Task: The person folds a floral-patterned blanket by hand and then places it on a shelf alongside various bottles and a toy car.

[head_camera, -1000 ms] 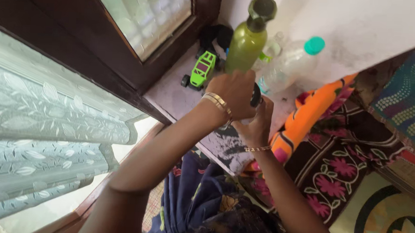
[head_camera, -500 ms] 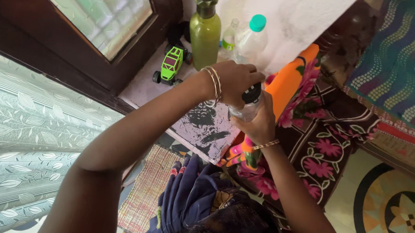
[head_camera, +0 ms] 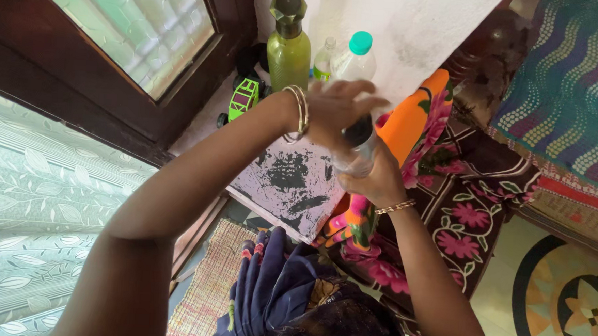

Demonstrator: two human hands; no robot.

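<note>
The right hand [head_camera: 379,182] is wrapping its fingers around a small clear bottle [head_camera: 355,154] from below, while the left hand [head_camera: 336,108] is closing over its dark cap [head_camera: 357,131] from above, fingers curled on it. The bottle is being held over a worn, pale ledge [head_camera: 291,184] with black patches. Behind it, a ribbed green bottle [head_camera: 289,48] and a clear one with a teal cap [head_camera: 354,58] are standing against a white wall, beside a green toy truck [head_camera: 242,98]. Floral cloth [head_camera: 468,197] is draping to the right. Most of the held bottle is staying hidden by both hands.
</note>
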